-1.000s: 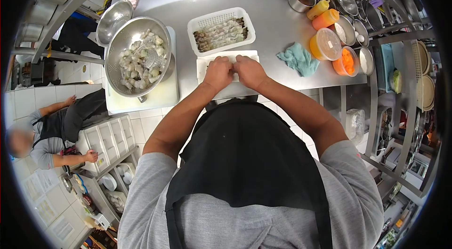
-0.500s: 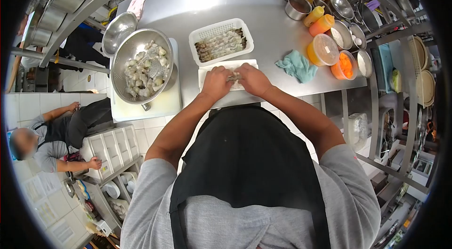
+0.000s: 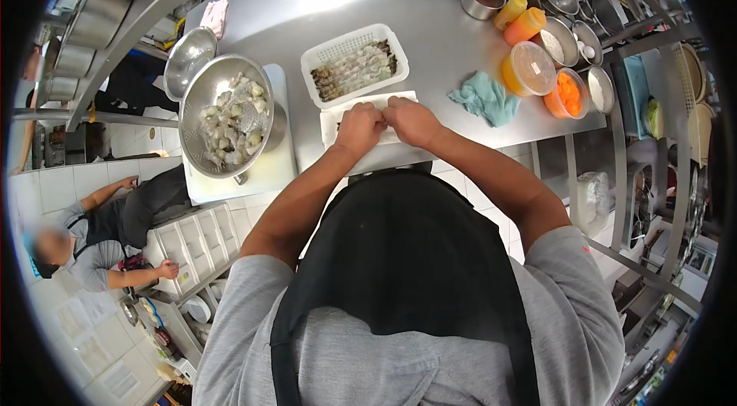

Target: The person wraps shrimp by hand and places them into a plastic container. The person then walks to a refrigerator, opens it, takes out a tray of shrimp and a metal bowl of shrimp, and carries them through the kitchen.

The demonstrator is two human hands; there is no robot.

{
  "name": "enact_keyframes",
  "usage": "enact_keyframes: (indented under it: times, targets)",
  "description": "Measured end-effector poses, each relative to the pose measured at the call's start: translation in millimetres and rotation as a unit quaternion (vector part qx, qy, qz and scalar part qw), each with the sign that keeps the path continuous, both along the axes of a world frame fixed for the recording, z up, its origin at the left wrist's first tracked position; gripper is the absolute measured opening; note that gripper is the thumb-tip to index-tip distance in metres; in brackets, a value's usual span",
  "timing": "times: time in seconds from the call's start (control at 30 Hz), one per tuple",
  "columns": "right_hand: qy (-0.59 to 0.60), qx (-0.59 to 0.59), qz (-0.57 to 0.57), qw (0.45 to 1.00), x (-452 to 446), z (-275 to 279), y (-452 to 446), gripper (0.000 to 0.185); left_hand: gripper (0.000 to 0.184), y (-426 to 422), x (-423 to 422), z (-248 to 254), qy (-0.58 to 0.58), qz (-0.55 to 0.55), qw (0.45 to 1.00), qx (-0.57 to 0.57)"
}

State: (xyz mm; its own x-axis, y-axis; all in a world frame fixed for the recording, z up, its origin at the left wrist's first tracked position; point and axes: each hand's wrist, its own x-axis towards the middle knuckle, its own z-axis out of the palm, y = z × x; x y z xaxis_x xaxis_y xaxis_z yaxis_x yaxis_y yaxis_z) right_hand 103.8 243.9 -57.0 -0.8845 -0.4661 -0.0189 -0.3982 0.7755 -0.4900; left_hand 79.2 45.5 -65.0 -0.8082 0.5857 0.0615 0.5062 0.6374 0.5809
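Observation:
My left hand and my right hand meet over a small white board at the counter's near edge. Both are closed, fingertips together around a shrimp that they now almost wholly hide. A small dark bit lies on the board beside my left hand. Just beyond it, a white perforated basket contains a row of greyish shrimp laid side by side. To the left, a steel colander with loose peeled shrimp rests tilted on a white cutting board.
A second steel bowl leans behind the colander. On the right lie a teal cloth, a lidded tub, an orange-filled container, sauce bottles and steel bowls. Another person is at the left beside white bins.
My fingers have drawn closer together, and the greyish shrimp that showed between them is now covered. The whole view has shifted slightly. The basket and colander stay in place.

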Motion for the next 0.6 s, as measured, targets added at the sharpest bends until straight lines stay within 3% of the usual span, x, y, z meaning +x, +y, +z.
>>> enact_keyframes:
  times: [0.1, 0.23, 0.3, 0.6]
  targets:
    - [0.0, -0.032, -0.004, 0.999, 2.5, 0.3, 7.1, 0.014, 0.014, -11.2, 7.1, 7.8, 0.022, 0.01, 0.999, 0.022]
    - [0.085, -0.058, -0.023, 0.994, 12.4, 3.7, -1.2, 0.019, 0.019, -40.4, 17.3, 2.8, 0.055, 0.076, 0.993, 0.075]
    - [0.092, -0.08, -0.012, 0.992, 6.5, 5.4, -12.8, 0.019, 0.017, -47.1, 12.4, 1.8, 0.018, 0.081, 0.993, 0.088]
    - [0.062, -0.031, 0.052, 0.996, -10.3, -3.8, -43.1, 0.008, 0.01, -51.6, 11.3, -1.2, 0.037, 0.063, 0.995, 0.065]
